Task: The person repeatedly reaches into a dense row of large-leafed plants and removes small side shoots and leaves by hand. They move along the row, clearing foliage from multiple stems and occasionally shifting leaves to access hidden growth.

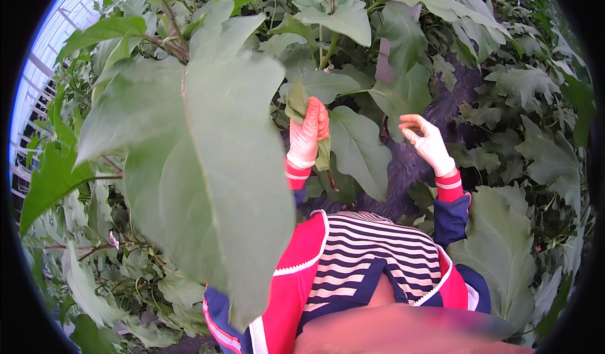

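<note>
My left hand [305, 139], in a thin whitish glove, is closed around a folded, crumpled eggplant leaf [297, 102]. Part of that leaf sticks out above the thumb, and a strip with its stalk hangs below the fist. Held apart to the right, my right hand [425, 141] is gloved too, its fingers loosely curled and nothing visible in them. Its fingertips are close to a hanging green leaf [401, 96]. Between the two hands hangs a broad leaf [360, 148]. A very large leaf [203, 165] close to the camera hides part of my left arm.
Dense eggplant foliage [534, 146] stands on both sides. A pale post [385, 61] rises among the plants ahead. Dark plastic sheeting [409, 162] covers the ground below my hands. At left, a pink-purple flower [113, 240] shows, with a bright greenhouse-like wall [66, 18] beyond.
</note>
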The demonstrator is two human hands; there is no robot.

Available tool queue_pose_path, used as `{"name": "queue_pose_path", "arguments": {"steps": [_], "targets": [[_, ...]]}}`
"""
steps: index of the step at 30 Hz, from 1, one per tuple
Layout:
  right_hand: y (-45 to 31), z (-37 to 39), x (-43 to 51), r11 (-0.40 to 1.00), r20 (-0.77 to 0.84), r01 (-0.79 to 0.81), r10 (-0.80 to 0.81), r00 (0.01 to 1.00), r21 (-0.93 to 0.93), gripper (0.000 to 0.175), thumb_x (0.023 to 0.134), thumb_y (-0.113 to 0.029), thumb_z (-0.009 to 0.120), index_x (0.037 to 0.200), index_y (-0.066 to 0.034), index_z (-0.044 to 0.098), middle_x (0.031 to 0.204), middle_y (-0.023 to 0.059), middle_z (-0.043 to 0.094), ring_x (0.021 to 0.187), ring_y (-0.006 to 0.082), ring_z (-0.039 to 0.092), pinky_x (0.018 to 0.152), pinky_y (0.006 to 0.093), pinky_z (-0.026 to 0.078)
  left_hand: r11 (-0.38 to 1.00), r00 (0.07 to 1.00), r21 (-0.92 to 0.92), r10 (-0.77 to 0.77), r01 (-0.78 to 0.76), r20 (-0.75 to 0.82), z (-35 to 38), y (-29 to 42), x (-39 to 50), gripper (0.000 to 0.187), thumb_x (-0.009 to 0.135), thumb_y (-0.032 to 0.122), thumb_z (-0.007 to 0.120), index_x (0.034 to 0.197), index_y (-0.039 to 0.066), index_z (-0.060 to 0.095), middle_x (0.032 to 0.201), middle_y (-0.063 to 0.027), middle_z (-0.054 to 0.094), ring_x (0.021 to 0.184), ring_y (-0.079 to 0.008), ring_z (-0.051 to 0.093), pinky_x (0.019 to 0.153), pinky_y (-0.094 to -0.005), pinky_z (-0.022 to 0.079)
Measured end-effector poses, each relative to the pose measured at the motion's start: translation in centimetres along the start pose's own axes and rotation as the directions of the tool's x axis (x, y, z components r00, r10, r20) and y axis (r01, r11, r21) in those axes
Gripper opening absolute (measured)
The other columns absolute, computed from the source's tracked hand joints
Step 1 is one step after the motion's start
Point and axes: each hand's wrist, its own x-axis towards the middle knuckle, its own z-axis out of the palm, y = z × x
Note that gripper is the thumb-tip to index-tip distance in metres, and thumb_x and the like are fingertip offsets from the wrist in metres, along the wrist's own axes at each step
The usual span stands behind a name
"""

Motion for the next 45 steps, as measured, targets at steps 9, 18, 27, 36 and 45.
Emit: {"name": "queue_pose_path", "arguments": {"steps": [9,18,27,36,45], "targets": [[-1.5,-3.7,15.7,0.974,0.058,0.148,-0.160,0.985,0.172,0.027,0.099,-0.009,0.062,0.125,-0.0015,0.064,0.112,0.0062,0.071,0.104,0.0123,0.064,0.088,0.0272,0.049,0.780,0.967,0.603,0.248,-0.166,-0.056,0.8,-1.3,8.8,0.026,0.108,0.025,0.050,0.109,0.003,0.063,0.081,-0.0011,0.062,0.059,-0.0061,0.048,0.052,-0.0226,0.039],[-6.6,-11.0,36.8,0.871,0.304,0.290,-0.423,0.854,0.397,0.044,0.104,-0.024,0.058,0.141,-0.0018,0.053,0.131,0.0119,0.064,0.107,0.0155,0.064,0.093,0.0297,0.052,0.693,0.917,0.711,0.199,0.116,-0.344,3.3,-2.5,13.4,0.022,0.105,0.009,0.050,0.122,0.001,0.062,0.106,-0.0089,0.072,0.074,-0.0117,0.062,0.071,-0.0258,0.051],[-15.0,-5.1,40.4,0.790,0.547,0.216,-0.566,0.617,0.574,0.039,0.097,-0.018,0.068,0.130,-0.0022,0.054,0.102,0.0075,0.069,0.081,0.0135,0.065,0.071,0.0275,0.052,0.615,0.757,0.707,0.259,0.350,-0.600,7.1,-4.3,10.2,0.021,0.102,0.007,0.053,0.119,0.002,0.065,0.102,-0.0068,0.073,0.075,-0.0113,0.064,0.071,-0.0264,0.052],[-18.2,-1.5,33.4,0.739,0.585,0.373,-0.672,0.454,0.561,0.031,0.100,-0.019,0.067,0.124,-0.0014,0.059,0.098,0.0022,0.066,0.086,0.0113,0.061,0.077,0.0273,0.049,0.387,0.695,0.921,0.674,-0.046,-0.249,14.7,0.1,8.8,0.034,0.085,-0.013,0.051,0.114,-0.001,0.066,0.101,-0.0088,0.071,0.080,-0.0150,0.064,0.073,-0.0287,0.052],[-19.0,1.1,30.5,0.769,0.579,0.283,-0.625,0.523,0.574,0.021,0.094,-0.017,0.073,0.103,-0.0026,0.060,0.088,0.0022,0.065,0.078,0.0092,0.060,0.071,0.0254,0.052,0.176,0.470,0.979,0.859,0.103,-0.204,16.0,5.6,13.5,0.027,0.103,0.009,0.053,0.128,0.004,0.061,0.115,-0.0043,0.071,0.083,-0.0071,0.063,0.057,-0.0215,0.047]]}}
